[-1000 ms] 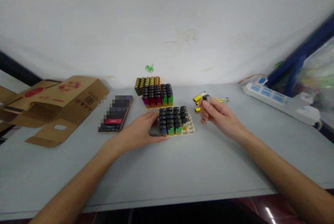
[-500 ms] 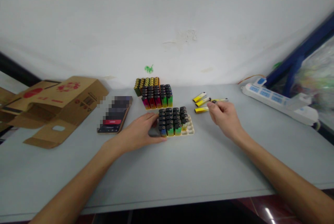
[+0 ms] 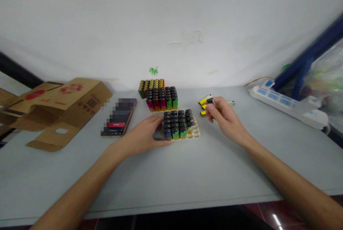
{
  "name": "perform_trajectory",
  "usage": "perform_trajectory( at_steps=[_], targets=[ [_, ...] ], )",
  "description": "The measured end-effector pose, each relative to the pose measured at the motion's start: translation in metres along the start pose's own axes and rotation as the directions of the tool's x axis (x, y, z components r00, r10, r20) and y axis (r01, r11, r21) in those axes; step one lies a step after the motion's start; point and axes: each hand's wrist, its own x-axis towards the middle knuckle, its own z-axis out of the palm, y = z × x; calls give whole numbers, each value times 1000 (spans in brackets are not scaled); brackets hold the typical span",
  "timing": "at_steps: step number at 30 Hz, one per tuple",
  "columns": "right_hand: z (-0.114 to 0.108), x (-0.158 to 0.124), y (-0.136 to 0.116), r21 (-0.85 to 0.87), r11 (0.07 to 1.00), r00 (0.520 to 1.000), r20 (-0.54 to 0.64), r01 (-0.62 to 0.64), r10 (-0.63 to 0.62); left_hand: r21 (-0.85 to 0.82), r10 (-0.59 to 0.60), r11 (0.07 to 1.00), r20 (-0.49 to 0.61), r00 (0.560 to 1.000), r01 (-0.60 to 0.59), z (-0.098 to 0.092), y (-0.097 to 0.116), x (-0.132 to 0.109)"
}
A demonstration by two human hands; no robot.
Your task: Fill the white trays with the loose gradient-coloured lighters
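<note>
Several black-topped lighters (image 3: 174,124) stand upright in rows in a white tray (image 3: 197,134); bare pockets show along its right side. My left hand (image 3: 144,133) is curled round the tray's left end, thumb at the near corner, some fingertips hidden behind the lighters. Right of the tray, my right hand (image 3: 223,115) is closed on a lighter (image 3: 210,101); its black top pokes up between thumb and fingers and the rest is covered. Just beyond that hand lie loose yellow-and-white lighters (image 3: 205,99), partly hidden by it.
Behind the tray stand blocks of pink and green lighters (image 3: 162,100) and gold-topped lighters (image 3: 152,84). A phone (image 3: 118,117) lies on the left beside an opened cardboard box (image 3: 72,104). A power strip (image 3: 288,103) sits on the right, near the wall (image 3: 171,26).
My right hand has moved slightly left and up from the loose lighters, and a lighter's black top now shows in its fingers. My left hand and the tray stay put.
</note>
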Motion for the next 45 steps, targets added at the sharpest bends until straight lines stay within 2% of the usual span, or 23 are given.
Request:
perform_trajectory(
  at_steps=[5, 13, 20, 26, 32, 37, 41, 45],
  targets=[
    [-1, -2, -5, -71, 986, 988, 37, 153, -151, -3, -1, 1000, 4, 1000, 1, 1, -1, 0],
    [0, -9, -11, 1, 994, 966, 233, 111, -108, -15, -1, 1000, 2, 1000, 1, 1, -1, 0],
    [5, -15, -18, -103, 971, 950, 253, 214, -183, -27, -2, 1000, 5, 1000, 2, -1, 2, -1],
    [4, -16, -16, -100, 969, 939, 285, 226, -190, -24, -1, 1000, 6, 1000, 1, -2, 4, 0],
    [3, -15, -16, -206, 905, 884, 376, 372, -278, -35, 0, 999, 9, 1000, 0, -2, 4, -1],
    [5, -14, -14, -278, 892, 890, 392, 357, -234, -17, 7, 1000, 10, 1000, -7, -2, 3, 0],
    [-13, -5, -14, -378, 866, 920, 336, 327, -200, -16, 11, 1000, 6, 1000, -11, -2, 3, 0],
    [-45, 9, 1, -558, 757, 931, 312, 341, -189, -15, 0, 1000, 3, 1000, 0, -2, 2, -1]
  ],
)
